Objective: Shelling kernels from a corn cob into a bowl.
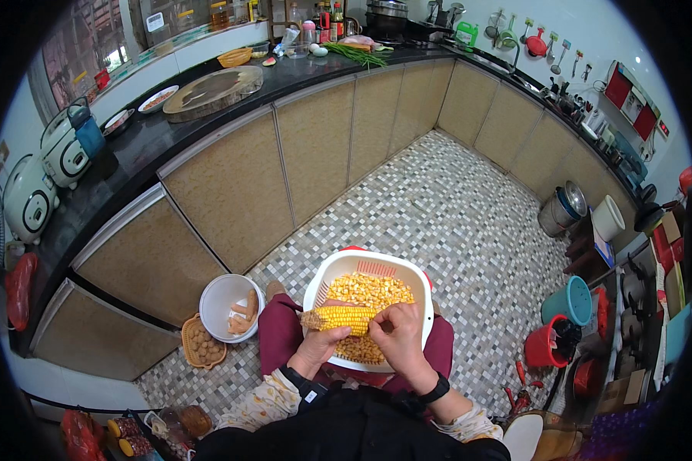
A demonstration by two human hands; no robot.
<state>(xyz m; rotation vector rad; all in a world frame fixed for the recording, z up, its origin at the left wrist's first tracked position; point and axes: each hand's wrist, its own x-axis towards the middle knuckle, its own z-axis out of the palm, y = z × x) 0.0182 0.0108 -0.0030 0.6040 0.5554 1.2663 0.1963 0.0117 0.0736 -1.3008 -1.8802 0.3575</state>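
Note:
An ear of yellow corn (346, 318) lies level above a white basin-like colander (323, 271), held by my left hand (317, 346) with the thumb on its near side. My right hand (399, 337) touches the cob's right end with bent fingers; whether it pinches a kernel is hidden. Loose corn kernels (375, 290) cover the bottom of the colander, which sits between my knees, with red edges of something showing beneath it. To the left, bare corn cobs (243, 311) and pale scraps lie in a white bucket (207, 305).
A small orange basket (187, 348) of round brown items touches the bucket's left side. Cabinets (225, 155) line the left under a black counter with a round wooden chopping board (213, 95). A teal bucket (566, 302) and a red bucket (539, 346) stand on the right.

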